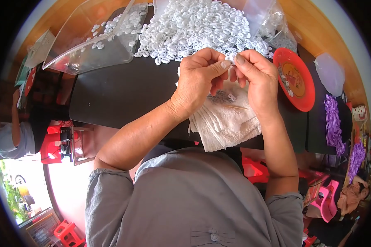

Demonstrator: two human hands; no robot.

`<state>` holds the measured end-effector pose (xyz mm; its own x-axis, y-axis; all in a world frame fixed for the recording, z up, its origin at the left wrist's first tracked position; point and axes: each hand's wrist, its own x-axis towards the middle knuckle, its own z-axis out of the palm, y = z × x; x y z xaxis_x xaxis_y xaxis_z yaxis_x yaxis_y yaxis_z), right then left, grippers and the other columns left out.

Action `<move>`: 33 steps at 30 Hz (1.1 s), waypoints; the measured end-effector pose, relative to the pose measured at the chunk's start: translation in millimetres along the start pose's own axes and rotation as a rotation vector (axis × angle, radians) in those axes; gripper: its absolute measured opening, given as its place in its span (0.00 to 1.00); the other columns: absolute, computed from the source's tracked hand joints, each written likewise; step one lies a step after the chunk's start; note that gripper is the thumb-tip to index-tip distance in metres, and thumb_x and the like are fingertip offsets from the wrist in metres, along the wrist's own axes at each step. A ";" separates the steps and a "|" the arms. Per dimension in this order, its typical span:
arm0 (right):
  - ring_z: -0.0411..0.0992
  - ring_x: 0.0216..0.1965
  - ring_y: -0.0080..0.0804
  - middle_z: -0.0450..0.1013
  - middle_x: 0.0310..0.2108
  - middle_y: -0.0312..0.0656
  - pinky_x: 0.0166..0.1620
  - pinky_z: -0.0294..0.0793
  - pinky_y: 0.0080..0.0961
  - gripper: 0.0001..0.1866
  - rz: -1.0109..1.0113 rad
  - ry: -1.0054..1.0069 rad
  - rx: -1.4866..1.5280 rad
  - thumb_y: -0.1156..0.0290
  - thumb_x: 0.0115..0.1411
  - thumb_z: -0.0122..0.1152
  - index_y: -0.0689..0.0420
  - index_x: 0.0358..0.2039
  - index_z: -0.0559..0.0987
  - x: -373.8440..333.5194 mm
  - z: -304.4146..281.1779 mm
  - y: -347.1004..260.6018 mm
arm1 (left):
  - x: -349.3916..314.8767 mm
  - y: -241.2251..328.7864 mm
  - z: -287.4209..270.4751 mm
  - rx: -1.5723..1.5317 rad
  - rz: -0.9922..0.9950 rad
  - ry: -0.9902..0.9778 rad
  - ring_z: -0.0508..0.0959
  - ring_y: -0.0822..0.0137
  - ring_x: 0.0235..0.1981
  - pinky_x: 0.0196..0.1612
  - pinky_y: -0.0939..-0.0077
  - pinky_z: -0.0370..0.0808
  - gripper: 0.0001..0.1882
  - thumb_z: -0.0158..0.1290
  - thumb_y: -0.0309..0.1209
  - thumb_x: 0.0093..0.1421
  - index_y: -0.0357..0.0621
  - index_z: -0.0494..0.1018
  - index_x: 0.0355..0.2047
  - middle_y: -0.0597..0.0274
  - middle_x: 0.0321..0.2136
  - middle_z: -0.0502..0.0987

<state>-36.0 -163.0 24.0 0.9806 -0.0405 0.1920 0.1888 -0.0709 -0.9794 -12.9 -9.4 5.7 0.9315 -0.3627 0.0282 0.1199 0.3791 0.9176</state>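
Observation:
Above a folded cream cloth (222, 129), my left hand (198, 78) and my right hand (259, 82) meet fingertip to fingertip. Thumbs and forefingers of both are closed on a small white oval plastic piece (230, 56), partly hidden by the fingers. On the cloth below lie a little heap of thin grey metal bits (221, 97), too small to name, and a slim wooden-looking stick (235, 107). Just beyond my fingers spreads a large pile of similar white oval pieces (198, 29), which appear to have two holes each.
A clear plastic bin (90, 59) with some white pieces lies at the far left of the black table (111, 90). To the right are a red plate (310, 92), a clear bag (276, 29) and purple strands (333, 123). Another person (14, 138) is at the left.

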 end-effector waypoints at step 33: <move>0.66 0.19 0.17 0.70 0.20 0.34 0.21 0.58 0.11 0.11 0.122 -0.154 0.183 0.68 0.63 0.56 0.63 0.29 0.75 -4.0 -10.4 -14.6 | -3.4 4.7 1.0 0.052 0.192 -0.115 0.73 0.81 0.22 0.21 0.88 0.66 0.12 0.60 0.21 0.55 0.39 0.76 0.41 0.66 0.25 0.78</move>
<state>-43.2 -172.3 38.2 0.9905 0.1153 0.0742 0.0619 0.1073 -0.9923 -15.9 -7.2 10.3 0.8896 -0.3840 0.2471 -0.0768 0.4075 0.9100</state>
